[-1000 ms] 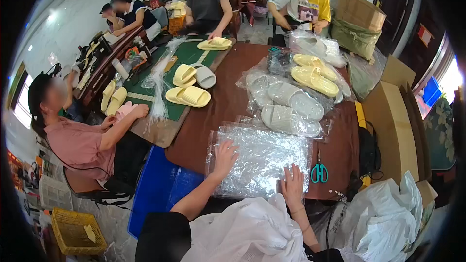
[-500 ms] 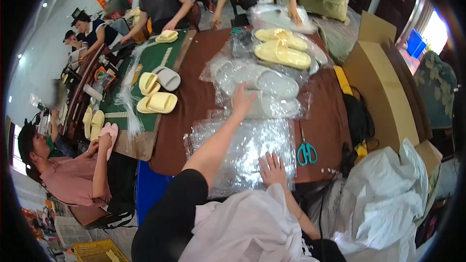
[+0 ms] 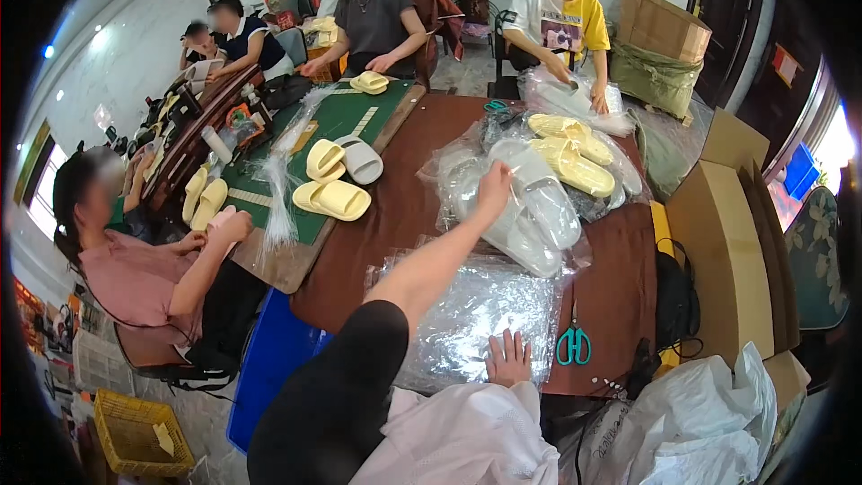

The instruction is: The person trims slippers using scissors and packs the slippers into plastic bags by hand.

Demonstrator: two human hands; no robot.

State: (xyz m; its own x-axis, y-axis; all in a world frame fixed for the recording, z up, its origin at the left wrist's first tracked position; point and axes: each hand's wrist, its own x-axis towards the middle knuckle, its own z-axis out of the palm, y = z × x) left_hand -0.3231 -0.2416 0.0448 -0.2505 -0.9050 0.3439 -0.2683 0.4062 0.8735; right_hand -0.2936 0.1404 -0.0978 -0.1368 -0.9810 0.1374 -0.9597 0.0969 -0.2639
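My left hand (image 3: 494, 190) reaches over the brown-covered table, its fingers closed on a clear plastic bag that holds grey slippers (image 3: 549, 207). This bag lies at a slant, its near end over the far edge of a stack of flat clear plastic bags (image 3: 458, 305). My right hand (image 3: 509, 361) rests flat on the stack's near right part, fingers spread. Beyond the grey slippers, a pair of yellow slippers (image 3: 575, 167) lies on other bagged slippers. Teal-handled scissors (image 3: 573, 346) lie just right of the stack.
An open cardboard box (image 3: 718, 242) stands at the table's right edge, with a white sack (image 3: 682, 422) nearer me. On the left, a green mat (image 3: 305, 162) bears yellow and grey slides (image 3: 332, 199). Co-workers sit left and across; one handles plastic bags (image 3: 566, 94) opposite.
My left hand has closed on the bagged grey slippers, which now lie turned, toes toward me. My right hand stays flat on the stack. The view has tilted up.
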